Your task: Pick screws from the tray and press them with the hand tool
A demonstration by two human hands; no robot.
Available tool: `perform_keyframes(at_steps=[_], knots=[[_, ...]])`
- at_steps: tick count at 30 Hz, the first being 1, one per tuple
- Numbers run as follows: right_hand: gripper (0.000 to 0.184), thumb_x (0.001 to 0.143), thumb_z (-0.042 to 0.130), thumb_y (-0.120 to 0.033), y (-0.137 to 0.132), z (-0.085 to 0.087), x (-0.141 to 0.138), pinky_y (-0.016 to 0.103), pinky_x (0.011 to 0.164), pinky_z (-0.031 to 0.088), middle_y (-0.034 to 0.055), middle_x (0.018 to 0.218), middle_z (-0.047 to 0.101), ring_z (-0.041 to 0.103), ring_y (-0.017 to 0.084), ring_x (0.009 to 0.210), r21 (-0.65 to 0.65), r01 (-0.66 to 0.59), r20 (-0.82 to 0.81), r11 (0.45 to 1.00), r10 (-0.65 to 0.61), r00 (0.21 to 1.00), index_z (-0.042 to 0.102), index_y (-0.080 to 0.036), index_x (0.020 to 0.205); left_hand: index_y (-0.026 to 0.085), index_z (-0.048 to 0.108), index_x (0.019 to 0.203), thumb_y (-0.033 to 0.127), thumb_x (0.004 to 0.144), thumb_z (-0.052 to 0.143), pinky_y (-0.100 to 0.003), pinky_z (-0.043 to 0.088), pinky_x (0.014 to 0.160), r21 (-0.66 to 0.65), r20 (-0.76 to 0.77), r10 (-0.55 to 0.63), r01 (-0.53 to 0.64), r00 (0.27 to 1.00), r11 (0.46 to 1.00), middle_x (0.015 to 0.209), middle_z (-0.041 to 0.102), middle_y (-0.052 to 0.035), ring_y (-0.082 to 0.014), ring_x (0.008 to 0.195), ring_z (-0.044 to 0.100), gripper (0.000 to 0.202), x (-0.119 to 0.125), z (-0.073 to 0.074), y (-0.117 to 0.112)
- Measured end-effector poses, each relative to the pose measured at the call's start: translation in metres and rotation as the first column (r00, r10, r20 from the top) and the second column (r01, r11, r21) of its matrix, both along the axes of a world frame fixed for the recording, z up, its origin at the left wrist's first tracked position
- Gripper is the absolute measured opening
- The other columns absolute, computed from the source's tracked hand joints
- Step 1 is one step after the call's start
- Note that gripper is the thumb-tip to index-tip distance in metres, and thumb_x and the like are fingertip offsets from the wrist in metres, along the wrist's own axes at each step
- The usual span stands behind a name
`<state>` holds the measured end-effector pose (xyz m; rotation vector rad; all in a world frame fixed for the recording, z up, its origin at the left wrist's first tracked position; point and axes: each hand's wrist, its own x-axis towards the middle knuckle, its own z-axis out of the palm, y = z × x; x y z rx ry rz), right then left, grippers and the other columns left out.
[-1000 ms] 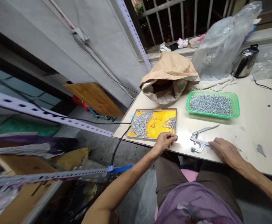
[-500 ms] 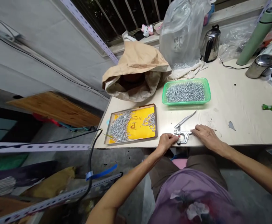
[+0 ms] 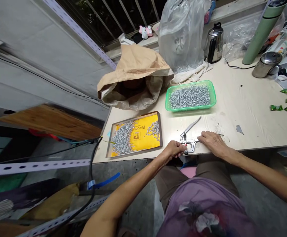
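Observation:
A silver hand-press plier with a long lever, a small spring and a red part at its jaw lies at the table's front edge. Its lever stands open, angled away to the upper right. My left hand is closed, with thumb and fingertips pinched at the jaw by the red part; whatever small thing they hold is hidden. My right hand grips the plier's right end between thumb and fingers. Beyond the tool stands a green plastic basket full of small silver metal pieces.
Left of my hands is a shallow cardboard tray with a yellow sheet and two heaps of metal pieces. Behind it sits an open brown paper bag. A kettle, a green flask and several green-wrapped sweets are farther right.
My view has turned slightly, so the table's things sit a little farther left. Both hands keep their places on the plier, with no clear change in grip.

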<state>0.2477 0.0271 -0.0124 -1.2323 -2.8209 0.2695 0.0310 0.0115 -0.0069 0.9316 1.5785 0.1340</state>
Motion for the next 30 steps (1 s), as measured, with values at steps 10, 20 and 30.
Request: perform_keyframes(at_steps=[10,20,30], knots=[[0.094,0.064,0.072,-0.059,0.062,-0.002,0.002,0.053,0.1,0.031,0.0216,0.142,0.04,0.03,0.04,0.131,-0.111,-0.16,-0.007,0.981,0.16,0.987,0.038,-0.012,0.139,0.014,0.051,0.05,0.038,0.069,0.072,-0.017,0.024,0.035,-0.018,-0.026,-0.026,0.026,0.999,0.999,0.038,0.043,0.0074,-0.0025,0.032,0.033,0.037,0.003,0.006,0.0],[0.045,0.064,0.08,-0.038,0.062,0.015,-0.009,0.034,0.077,0.041,0.0125,0.101,0.058,0.05,0.026,0.094,-0.125,-0.15,0.088,0.981,0.162,0.983,0.061,-0.013,0.097,0.014,0.055,0.054,0.045,0.082,0.06,-0.019,0.032,0.041,0.063,-0.179,-0.068,0.08,0.981,0.995,0.041,0.045,0.0046,-0.0064,0.038,0.042,0.041,-0.003,0.005,-0.009],[0.042,0.072,0.076,-0.029,0.042,0.025,-0.003,0.031,0.075,0.043,0.0121,0.103,0.057,0.05,0.024,0.097,-0.195,-0.052,0.082,0.979,0.07,0.994,0.058,-0.011,0.105,0.015,0.045,0.129,0.032,0.076,0.071,-0.044,0.042,0.098,0.645,-0.623,-0.327,0.703,0.71,0.299,0.129,0.053,-0.0155,-0.0284,0.117,0.049,0.062,0.033,-0.014,0.013]])
